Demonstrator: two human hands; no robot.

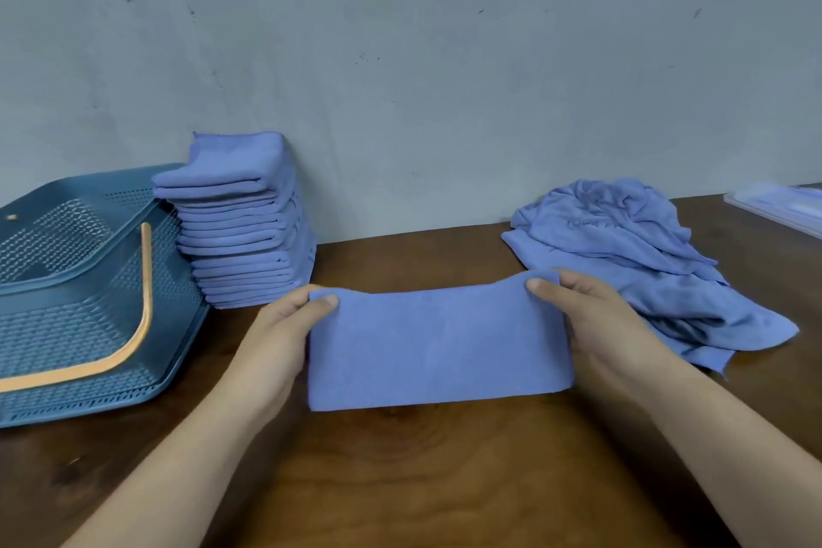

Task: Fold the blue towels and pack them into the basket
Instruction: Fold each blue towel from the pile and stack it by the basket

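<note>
Hands pinch a folded rectangular blue cloth towel (438, 347) at centre: left hand (284, 325) and right hand (591, 316) each clamp a top corner. Perforated teal plastic basket (89, 325) at nine o'clock; folded stack (244, 222) at ten; loose pile (645, 263) at two.

Both forearms reach forward; left hand (284, 325), right hand (596, 316) each pinch towel (438, 352) corner, thumbs in front.

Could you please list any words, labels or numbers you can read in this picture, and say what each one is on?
Nothing here can be read.
Faint line of lettering on the loose pile of towels: too blurred to read.
Basket, folded stack, half-folded towel: no text visible.
</note>
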